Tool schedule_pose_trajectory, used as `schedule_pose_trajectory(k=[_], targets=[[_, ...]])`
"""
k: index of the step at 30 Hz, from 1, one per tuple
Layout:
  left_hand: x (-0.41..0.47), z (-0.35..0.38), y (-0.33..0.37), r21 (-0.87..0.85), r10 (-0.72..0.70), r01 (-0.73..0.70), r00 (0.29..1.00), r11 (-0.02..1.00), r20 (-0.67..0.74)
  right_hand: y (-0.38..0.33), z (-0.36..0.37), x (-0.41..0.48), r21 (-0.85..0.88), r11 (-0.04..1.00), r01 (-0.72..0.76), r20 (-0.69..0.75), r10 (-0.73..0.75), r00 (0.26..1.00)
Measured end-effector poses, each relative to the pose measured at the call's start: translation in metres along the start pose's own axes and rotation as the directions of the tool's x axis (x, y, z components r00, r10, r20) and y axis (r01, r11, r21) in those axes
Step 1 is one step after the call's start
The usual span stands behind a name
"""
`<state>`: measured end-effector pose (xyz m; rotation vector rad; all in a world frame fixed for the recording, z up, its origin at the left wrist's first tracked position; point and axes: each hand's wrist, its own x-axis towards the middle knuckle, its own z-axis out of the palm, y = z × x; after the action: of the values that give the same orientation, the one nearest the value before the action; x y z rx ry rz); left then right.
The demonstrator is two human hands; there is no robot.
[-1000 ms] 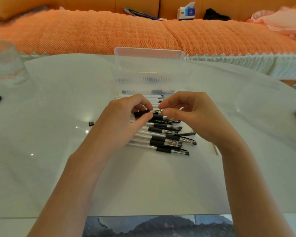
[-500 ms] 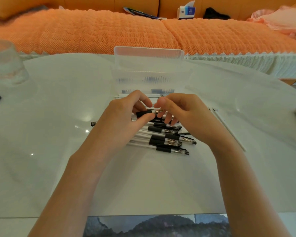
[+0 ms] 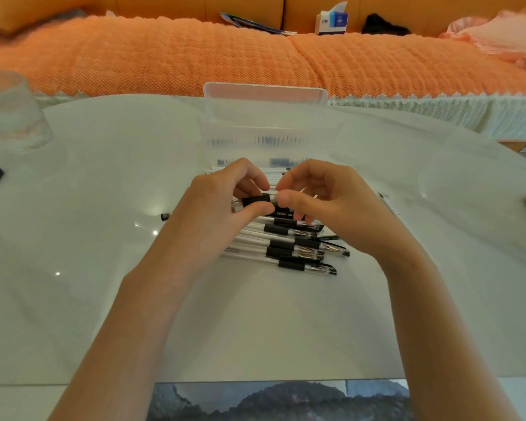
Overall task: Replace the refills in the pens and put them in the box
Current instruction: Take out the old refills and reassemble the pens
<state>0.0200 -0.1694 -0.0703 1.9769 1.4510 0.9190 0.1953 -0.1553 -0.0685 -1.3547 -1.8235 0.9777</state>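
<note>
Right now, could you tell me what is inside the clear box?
Through the wall of the clear box, only blurred dark streaks show, perhaps pens; its front is covered, so nothing can be counted.

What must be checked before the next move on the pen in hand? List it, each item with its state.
1. Left hand grips the pen by its black sleeve: ok.
2. Right hand pinches the pen's tip end: ok.
3. Tip seated fully: cannot tell, fingers hide it.
4. Box open, lid upright, behind the hands: ok.
5. Pile of pens lies on the table below the hands: ok.
</note>
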Motion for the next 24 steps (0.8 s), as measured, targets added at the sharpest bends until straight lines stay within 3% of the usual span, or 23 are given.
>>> schedule_pose_trajectory(k=[6,15,24], targets=[[-0.0003,0.0007,0.0003,0.011,-0.007,0.006,1.000,1.000,0.008,0.0010,0.0039,0.0004,-0.061,0.997,-0.038,-0.012,0.037,0.999],[0.0000,0.0008,-0.0001,0.015,-0.001,0.001,1.000,1.000,0.013,-0.0001,0.0023,-0.0003,-0.013,1.000,-0.015,0.026,0.015,1.000],[-0.0001,-0.0011,-0.0040,-0.040,-0.034,0.035,0.999,0.999,0.026,0.0006,0.0009,0.0009,0.042,0.999,0.010,-0.058,-0.008,0.998]])
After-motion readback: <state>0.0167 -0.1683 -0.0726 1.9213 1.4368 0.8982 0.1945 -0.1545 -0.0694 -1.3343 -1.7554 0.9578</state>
